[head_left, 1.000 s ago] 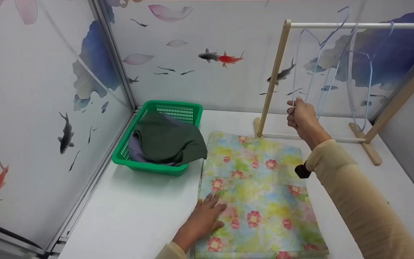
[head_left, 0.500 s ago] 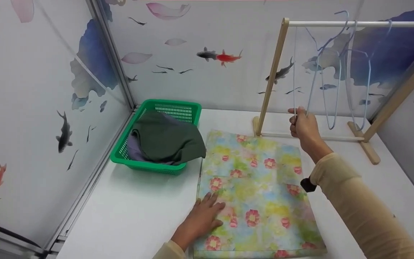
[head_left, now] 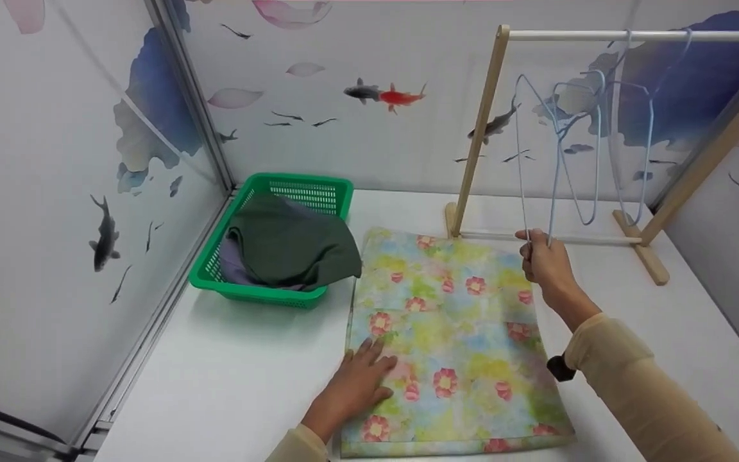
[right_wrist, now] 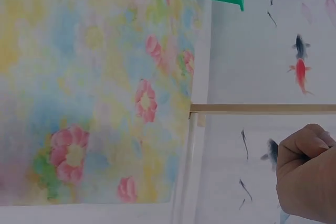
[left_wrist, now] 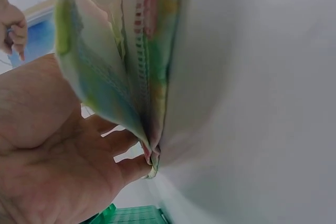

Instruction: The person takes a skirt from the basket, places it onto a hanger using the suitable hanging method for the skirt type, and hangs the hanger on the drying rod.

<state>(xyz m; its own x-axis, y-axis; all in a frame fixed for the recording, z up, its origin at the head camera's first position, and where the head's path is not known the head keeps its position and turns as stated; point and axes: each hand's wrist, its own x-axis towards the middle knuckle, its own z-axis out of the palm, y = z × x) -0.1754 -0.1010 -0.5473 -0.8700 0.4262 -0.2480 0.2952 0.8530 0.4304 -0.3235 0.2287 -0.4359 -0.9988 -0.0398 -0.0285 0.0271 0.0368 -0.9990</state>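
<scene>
White surface [head_left: 235, 391] underneath. At back right, wooden rack [head_left: 480, 128]; runs out of frame. In front of rack, floral cloth [head_left: 453, 333], flat, layered; looks light, soft, floppy, best taken by the hems. Just left, green basket [head_left: 260, 293] with dark green fabric [head_left: 292, 244]; can't see bottom. Near cloth's far right corner, light-blue hanger [head_left: 554, 192]; likely light, slick, springy, best held by lower end or neck. Hard to separate hook from other hangers [head_left: 598, 160] behind. Left grip [head_left: 360, 378] released, spread on cloth's left edge; can't see every fingertip from left wrist. Right grip [head_left: 549, 266] grasping hanger's lower end; cut off in right wrist view.
</scene>
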